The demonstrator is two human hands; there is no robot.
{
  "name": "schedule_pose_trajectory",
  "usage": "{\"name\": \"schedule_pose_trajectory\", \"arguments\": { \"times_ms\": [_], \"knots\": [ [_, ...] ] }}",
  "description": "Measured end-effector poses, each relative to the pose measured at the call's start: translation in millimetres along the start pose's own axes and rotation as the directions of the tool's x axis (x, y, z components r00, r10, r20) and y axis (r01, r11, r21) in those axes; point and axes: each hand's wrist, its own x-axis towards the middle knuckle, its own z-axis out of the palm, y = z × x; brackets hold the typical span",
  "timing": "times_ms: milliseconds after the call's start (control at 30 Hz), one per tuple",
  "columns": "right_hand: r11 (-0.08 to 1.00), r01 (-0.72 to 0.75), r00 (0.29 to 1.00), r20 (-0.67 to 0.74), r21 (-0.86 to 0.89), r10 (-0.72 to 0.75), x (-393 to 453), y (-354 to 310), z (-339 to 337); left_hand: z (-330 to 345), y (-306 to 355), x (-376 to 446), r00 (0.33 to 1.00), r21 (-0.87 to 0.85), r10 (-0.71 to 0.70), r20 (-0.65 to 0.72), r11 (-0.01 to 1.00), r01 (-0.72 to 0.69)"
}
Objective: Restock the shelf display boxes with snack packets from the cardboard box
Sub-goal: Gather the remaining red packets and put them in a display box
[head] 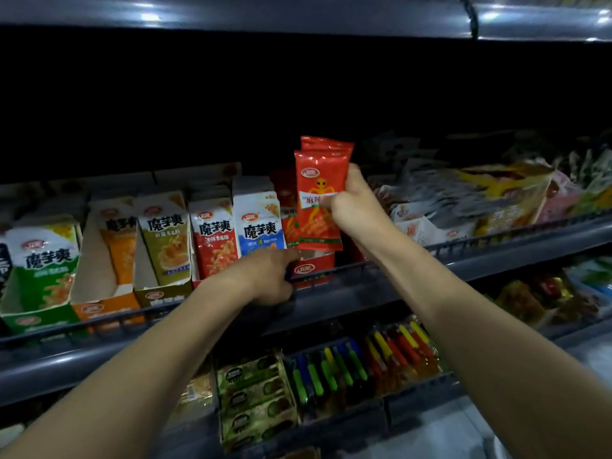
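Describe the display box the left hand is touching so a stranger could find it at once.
On the middle shelf, a row of upright snack display boxes runs from the left. The one meant is the red display box at the row's right end, beside the blue-and-white box. The left hand touches its front, under the red packets the right hand holds.

Right hand: grips upright stack of red snack packets above red display box. Left hand: at shelf rail, fingers touching that box's front. Alongside to the left: blue-white, red, olive, orange, green display boxes
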Motion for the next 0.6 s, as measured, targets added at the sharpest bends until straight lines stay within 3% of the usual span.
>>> {"name": "schedule_pose_trajectory", "arguments": {
  "times_ms": [133, 333, 467, 600],
  "knots": [
    [0.994, -0.019, 1.000, -0.006, -0.109, 0.018, 36, 8, 24, 4, -5, 2, 0.999, -0.001, 0.049, -0.018, 0.999, -0.049],
    [0.897, -0.053, 0.979, 0.156, -0.439, 0.134, 61, 27, 27, 16, -8, 0, 0.987, 0.110, 0.079, -0.142, 0.992, -0.064],
    [0.703, 0.162, 0.964, 0.263, -0.693, 0.038, 68, 20, 18, 16, -11, 3, 0.981, 0.103, 0.092, -0.171, 0.992, -0.075],
    [0.498, 0.334, 0.935, 0.347, -0.801, -0.069, 70, 17, 19, 17, -12, 3, 0.980, 0.101, 0.097, -0.173, 0.992, -0.081]
  ]
}}
